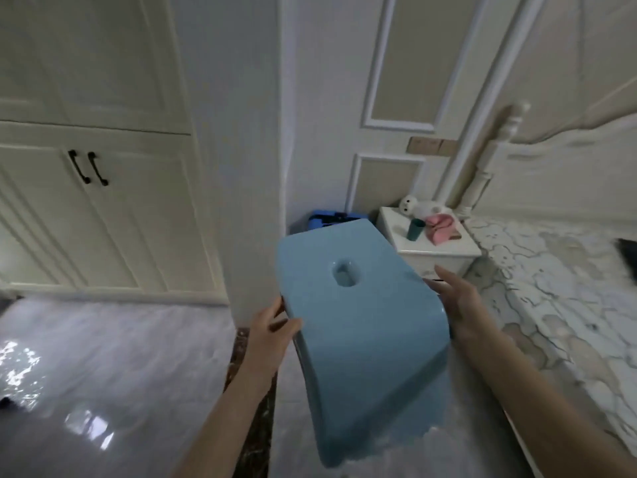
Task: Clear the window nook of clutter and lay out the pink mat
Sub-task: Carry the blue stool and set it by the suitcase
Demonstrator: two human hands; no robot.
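- Person carried a blue plastic stool (358,326) in both hands, held up off the glossy floor (103,374), seat top facing the camera, oval handle hole near its middle.
- Left hand (267,334) gripped the stool's left edge, thumb on the top face, fingers wrapped under the rim.
- Right hand (460,305) was at the right edge; fingers looked fairly straight and pressed along the side. Cannot tell whether any curled under the rim, edge blurred.
- Stool tilted, far end pointing toward the corner by the wall, where a darker blue object (325,219) sat on the floor, partly hidden behind the stool.
- White nightstand (431,250) just beyond the stool held a teal cup (414,231), a white plush toy (418,207) and a folded pink cloth (441,229).
- Bed (558,288) with marbled cover at right; white cabinet (103,201) with black handles at left.
- Window nook not in view, so its state cannot be told.
- Pink mat: not identifiable; the pink cloth on the nightstand is too small to call the mat.
- Judgement: clearing phase, stool likely one clutter item being moved out. Left: set stool down, clear anything remaining, fetch and lay out the mat.
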